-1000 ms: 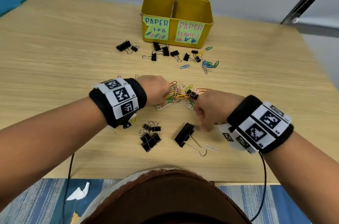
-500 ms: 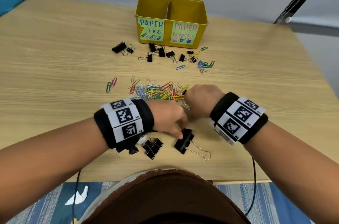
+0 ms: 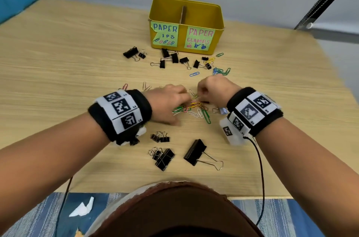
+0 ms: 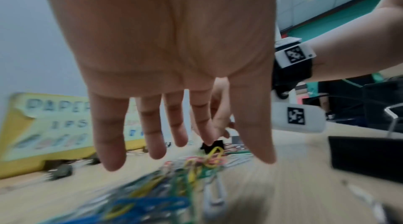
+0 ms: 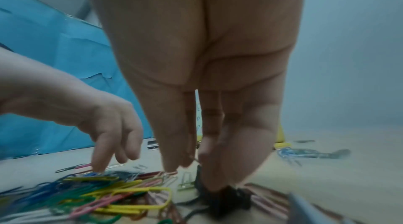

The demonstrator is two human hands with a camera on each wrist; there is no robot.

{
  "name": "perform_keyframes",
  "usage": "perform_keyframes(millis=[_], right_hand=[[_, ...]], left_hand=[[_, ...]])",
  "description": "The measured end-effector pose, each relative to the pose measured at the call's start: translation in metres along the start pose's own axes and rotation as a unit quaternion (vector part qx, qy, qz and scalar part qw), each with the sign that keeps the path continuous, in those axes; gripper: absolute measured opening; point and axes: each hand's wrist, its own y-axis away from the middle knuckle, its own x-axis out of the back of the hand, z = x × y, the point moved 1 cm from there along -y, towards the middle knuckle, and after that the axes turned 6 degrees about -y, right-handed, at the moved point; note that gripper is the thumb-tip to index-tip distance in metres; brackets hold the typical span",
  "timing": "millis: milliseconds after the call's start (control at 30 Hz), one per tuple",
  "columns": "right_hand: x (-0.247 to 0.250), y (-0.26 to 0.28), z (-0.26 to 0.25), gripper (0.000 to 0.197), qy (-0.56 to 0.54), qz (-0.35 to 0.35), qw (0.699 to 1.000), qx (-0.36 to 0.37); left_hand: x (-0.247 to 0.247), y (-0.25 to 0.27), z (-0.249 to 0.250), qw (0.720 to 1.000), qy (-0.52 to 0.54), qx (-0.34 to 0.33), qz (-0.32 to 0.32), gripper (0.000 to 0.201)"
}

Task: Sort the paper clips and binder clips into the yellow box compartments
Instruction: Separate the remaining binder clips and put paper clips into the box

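Observation:
The yellow box stands at the back, its divider splitting a left side labelled for paper clips from a right side labelled for clamps. A pile of coloured paper clips lies mid-table. My left hand hovers over the pile's left part, fingers straight and spread, their tips touching clips and holding nothing. My right hand points down at the pile's far right. Its thumb and fingertips pinch a small black binder clip.
Several black binder clips and a few paper clips lie just before the box. Near the front edge lie a large binder clip and two clusters of smaller ones. A cable hangs from my right wrist.
My left hand has left the large binder clip near the front edge and moved forward onto the paper clip pile. The right hand has shifted slightly farther and right, closing on a small binder clip.

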Motion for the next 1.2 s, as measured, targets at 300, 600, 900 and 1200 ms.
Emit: perform_keyframes(millis=[300,600,900,1200], right_hand=[[0.031,0.038,0.018,0.014,-0.069,-0.066,0.994,-0.047],[0.008,0.036,0.046,0.018,-0.062,-0.056,0.995,-0.060],[0.013,0.051,0.077,0.016,-0.046,-0.053,0.984,-0.167],[0.006,0.006,0.055,0.028,-0.188,-0.024,0.979,-0.075]], left_hand=[[-0.005,-0.026,0.027,0.980,-0.134,-0.028,-0.146,0.074],[0.010,-0.030,0.028,0.992,-0.091,0.004,-0.092,0.071],[0.019,-0.069,0.069,0.986,-0.116,-0.021,-0.118,0.070],[0.020,-0.027,0.026,0.994,-0.079,0.031,-0.073,0.058]])
